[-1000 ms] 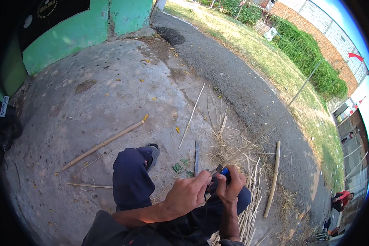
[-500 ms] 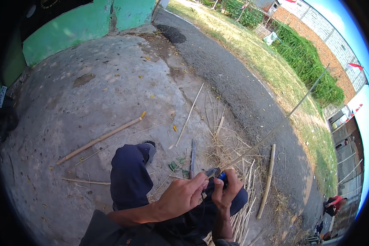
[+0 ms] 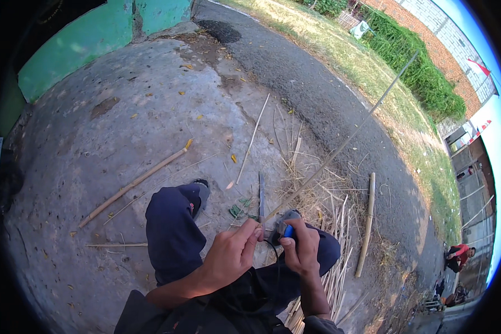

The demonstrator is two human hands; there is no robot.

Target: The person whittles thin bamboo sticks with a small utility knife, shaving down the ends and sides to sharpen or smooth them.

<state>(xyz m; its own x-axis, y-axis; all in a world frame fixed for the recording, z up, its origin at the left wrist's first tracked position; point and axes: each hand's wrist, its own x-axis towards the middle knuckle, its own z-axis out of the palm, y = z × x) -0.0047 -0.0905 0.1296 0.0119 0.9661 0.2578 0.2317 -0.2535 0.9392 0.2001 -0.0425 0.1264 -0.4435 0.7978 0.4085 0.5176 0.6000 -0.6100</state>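
Observation:
My left hand is closed, with its fingertips pinching the near end of a long, thin bamboo strip. The strip slants up and away to the right, over the paved path. My right hand is beside it, wrapped round a blue-handled tool; its working end cannot be made out. Both hands are above my lap, between my bent knees. On the ground just beyond them lies a long knife with a dark blade.
Split bamboo strips lie in a heap by my right leg, with pale shavings beyond. A thick bamboo stick rests to the right, another stick to the left. A person in red is far right.
My left hand has moved slightly left and nearer me, drawing the strip's near end the same way, away from the right hand. The view has shifted slightly.

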